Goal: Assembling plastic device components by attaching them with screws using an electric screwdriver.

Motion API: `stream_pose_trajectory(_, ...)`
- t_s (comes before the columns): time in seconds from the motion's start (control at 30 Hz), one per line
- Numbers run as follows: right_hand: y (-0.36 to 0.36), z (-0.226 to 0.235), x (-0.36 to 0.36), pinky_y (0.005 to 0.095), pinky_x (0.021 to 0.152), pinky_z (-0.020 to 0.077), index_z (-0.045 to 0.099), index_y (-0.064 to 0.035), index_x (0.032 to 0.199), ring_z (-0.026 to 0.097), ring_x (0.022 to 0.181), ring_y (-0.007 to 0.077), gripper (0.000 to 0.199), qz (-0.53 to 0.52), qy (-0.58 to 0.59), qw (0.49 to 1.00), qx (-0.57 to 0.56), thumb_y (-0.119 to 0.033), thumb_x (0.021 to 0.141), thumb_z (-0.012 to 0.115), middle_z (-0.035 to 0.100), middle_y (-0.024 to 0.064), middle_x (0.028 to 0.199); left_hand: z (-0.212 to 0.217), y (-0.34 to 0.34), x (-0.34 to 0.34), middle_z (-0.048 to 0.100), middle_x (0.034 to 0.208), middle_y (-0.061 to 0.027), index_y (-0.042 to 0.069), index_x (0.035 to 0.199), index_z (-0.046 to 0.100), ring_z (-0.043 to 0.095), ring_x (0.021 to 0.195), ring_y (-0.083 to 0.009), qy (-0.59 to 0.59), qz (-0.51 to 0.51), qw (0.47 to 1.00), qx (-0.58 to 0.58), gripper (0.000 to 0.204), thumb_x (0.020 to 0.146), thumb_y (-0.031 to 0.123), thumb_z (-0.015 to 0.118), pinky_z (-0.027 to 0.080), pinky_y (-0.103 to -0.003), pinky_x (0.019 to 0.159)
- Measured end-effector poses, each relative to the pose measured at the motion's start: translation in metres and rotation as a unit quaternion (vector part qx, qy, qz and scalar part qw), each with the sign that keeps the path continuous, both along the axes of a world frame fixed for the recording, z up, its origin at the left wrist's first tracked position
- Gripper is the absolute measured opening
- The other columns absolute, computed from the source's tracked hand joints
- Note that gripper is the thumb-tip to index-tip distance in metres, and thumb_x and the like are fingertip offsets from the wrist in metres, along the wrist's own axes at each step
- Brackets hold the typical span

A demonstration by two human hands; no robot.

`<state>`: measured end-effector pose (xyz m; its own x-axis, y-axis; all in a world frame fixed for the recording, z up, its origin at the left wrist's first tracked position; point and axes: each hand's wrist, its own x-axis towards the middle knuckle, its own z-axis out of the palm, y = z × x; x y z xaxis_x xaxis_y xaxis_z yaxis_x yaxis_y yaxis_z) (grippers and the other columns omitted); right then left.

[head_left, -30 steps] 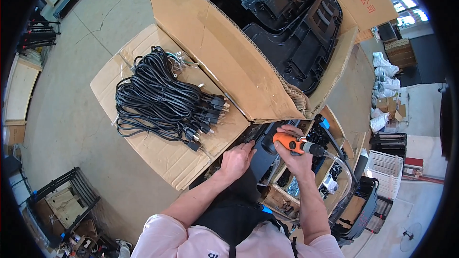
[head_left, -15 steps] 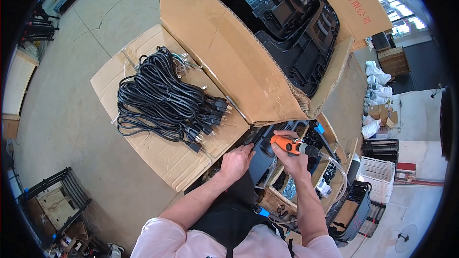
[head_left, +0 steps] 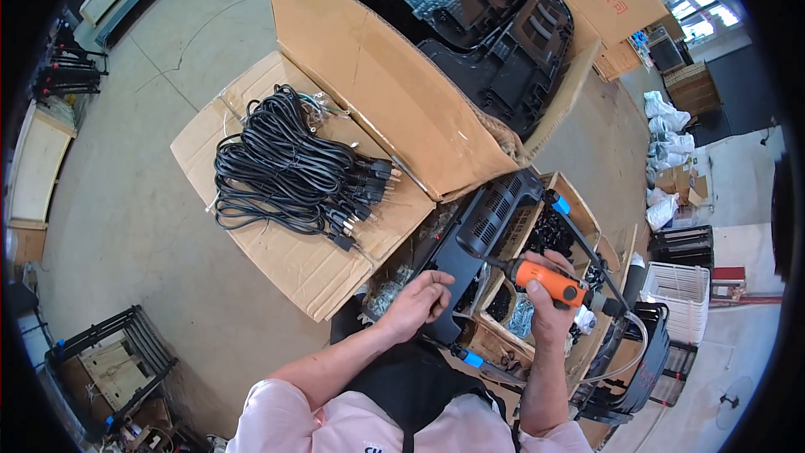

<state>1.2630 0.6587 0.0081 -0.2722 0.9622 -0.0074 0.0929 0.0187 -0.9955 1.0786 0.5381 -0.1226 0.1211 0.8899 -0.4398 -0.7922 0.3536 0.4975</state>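
Note:
My right hand [head_left: 548, 315] is wrapped round an orange air screwdriver [head_left: 543, 282]. A clear hose trails from its rear end, and its dark tip points left over the black plastic housing [head_left: 453, 265]. That housing is long, has vent slots at its far end and lies in front of me. Close to its near left edge is my left hand [head_left: 417, 309], its fingers curled in; what they hold, if anything, is hidden. Just right of the housing stands a wooden tray [head_left: 480, 312] with compartments of black and silvery small parts.
Bundled black power cords [head_left: 289, 164] lie on a cardboard flap [head_left: 251, 250] at the left. Behind it a large open carton [head_left: 377, 75] holds black moulded panels [head_left: 503, 59]. A black frame bar with blue ends [head_left: 587, 239] crosses the tray. White crates [head_left: 675, 298] stand at the right.
My right hand has drawn the screwdriver right and nearer, turning its tip leftward. The left hand has pulled back slightly and its fingers have curled. More of the housing shows.

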Motion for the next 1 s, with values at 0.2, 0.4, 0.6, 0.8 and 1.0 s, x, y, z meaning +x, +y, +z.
stream_pose_trajectory(0.2,-0.066,-0.002,0.060,0.0424,0.104,0.0512,0.053,0.0022,0.135,0.067,0.114,0.0295,0.059,-0.041,0.052,0.998,-0.023,-0.008,0.082,0.078,0.069,0.0233,0.122,-0.006,-0.035,0.054,0.069,0.101,-0.0039,0.006,0.123,0.060,0.053,0.075,-0.0102,-0.109,-0.053,0.992,-0.021,0.026,0.109,0.028,0.053,0.042,-0.024,0.063)
stream_pose_trajectory(0.4,-0.124,-0.016,0.115,0.0421,0.103,0.0514,0.054,0.0007,0.133,0.067,0.113,0.0267,0.055,-0.045,0.064,0.997,-0.024,-0.007,0.084,0.077,0.069,0.0218,0.121,-0.014,-0.066,0.102,0.064,0.093,0.0023,0.008,0.120,0.066,0.053,0.075,-0.0082,-0.062,-0.076,0.992,-0.084,0.026,0.107,0.030,0.057,0.042,-0.023,0.065)
stream_pose_trajectory(0.6,-0.176,-0.033,0.165,0.0408,0.103,0.0517,0.053,0.0008,0.133,0.066,0.113,0.0251,0.056,-0.038,0.067,0.997,-0.024,-0.008,0.084,0.078,0.069,0.0200,0.122,0.001,-0.104,0.149,0.067,0.096,0.0004,0.007,0.123,0.066,0.057,0.076,-0.0097,-0.057,0.013,0.989,-0.139,0.029,0.110,0.028,0.051,0.047,-0.025,0.066)
stream_pose_trajectory(0.8,-0.214,-0.054,0.186,0.0412,0.103,0.0518,0.051,0.0010,0.134,0.066,0.115,0.0262,0.055,0.023,0.080,0.995,-0.047,-0.003,0.085,0.076,0.068,0.0190,0.124,-0.023,-0.149,0.175,0.061,0.083,0.0030,0.010,0.102,0.067,0.051,0.066,-0.0089,-0.097,0.043,0.974,-0.200,0.028,0.106,0.036,0.058,0.040,-0.023,0.057)
stream_pose_trajectory(1.0,-0.234,-0.058,0.182,0.0442,0.105,0.0510,0.050,0.0002,0.134,0.065,0.118,0.0289,0.057,0.030,0.050,0.998,-0.015,-0.005,0.084,0.077,0.068,0.0196,0.124,-0.030,-0.156,0.178,0.057,0.081,0.0028,0.009,0.107,0.065,0.051,0.067,-0.0100,-0.163,0.039,0.968,-0.184,0.029,0.107,0.037,0.057,0.041,-0.024,0.056)
